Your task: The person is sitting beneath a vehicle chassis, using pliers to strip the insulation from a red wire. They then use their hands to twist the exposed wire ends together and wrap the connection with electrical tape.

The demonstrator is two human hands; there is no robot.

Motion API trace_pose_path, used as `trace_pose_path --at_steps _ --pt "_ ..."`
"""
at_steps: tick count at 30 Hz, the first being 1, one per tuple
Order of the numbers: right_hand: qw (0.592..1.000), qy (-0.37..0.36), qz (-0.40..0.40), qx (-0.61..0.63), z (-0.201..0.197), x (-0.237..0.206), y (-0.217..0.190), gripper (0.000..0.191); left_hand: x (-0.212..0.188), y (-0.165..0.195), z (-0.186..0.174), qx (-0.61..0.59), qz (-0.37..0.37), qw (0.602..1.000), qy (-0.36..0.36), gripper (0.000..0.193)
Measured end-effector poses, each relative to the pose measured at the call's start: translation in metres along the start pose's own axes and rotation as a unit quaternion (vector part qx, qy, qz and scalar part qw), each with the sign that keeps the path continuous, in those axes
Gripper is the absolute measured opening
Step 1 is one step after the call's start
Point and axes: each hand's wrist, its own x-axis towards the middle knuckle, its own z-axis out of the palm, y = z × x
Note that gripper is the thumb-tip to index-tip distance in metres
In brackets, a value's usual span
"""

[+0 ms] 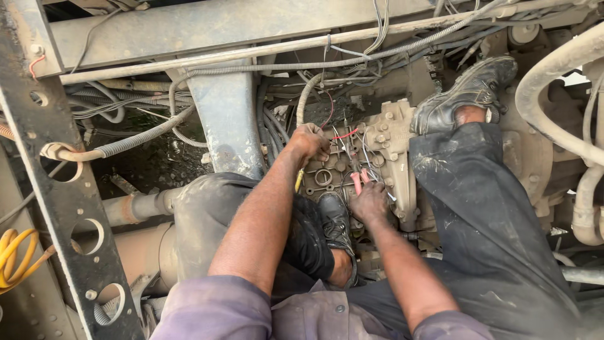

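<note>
I look down on a grimy metal gearbox housing [387, 148] with several bolts and round ports. My left hand [309, 142] is closed over its left side, with a yellow tool handle [299, 181] showing just below the wrist. My right hand [370, 200] grips pliers with red handles [358, 180], their jaws pointed up into thin wires [345, 135] on the housing. My black shoes rest on the machine: one [335, 220] just below the hands, the other [469, 91] at the housing's upper right.
A perforated steel frame rail [63, 201] runs down the left. A crossbeam [207, 28] and corrugated cable conduits [145, 135] pass above. Thick dusty hoses [553, 82] curve at the right. Yellow cable coils [12, 255] lie at the far left.
</note>
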Motion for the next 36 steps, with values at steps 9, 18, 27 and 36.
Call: trace_pose_path --at_steps 9,18,27,36 --pt "0.874 -0.169 0.145 0.432 -0.053 -0.038 0.014 0.033 0.006 0.009 -0.006 -0.002 -0.037 0.999 -0.010 0.010" --pt "0.743 -0.292 0.000 0.602 -0.095 -0.105 -0.028 0.065 -0.003 0.017 -0.004 -0.027 -0.066 0.997 -0.001 0.010" --pt "0.760 -0.244 -0.057 0.599 -0.079 -0.092 -0.047 0.061 0.003 0.018 -0.002 -0.043 -0.077 0.996 -0.005 0.011" --pt "0.797 -0.211 -0.064 0.563 -0.073 -0.084 -0.045 0.058 0.006 0.014 -0.002 -0.041 -0.023 0.999 -0.013 0.010"
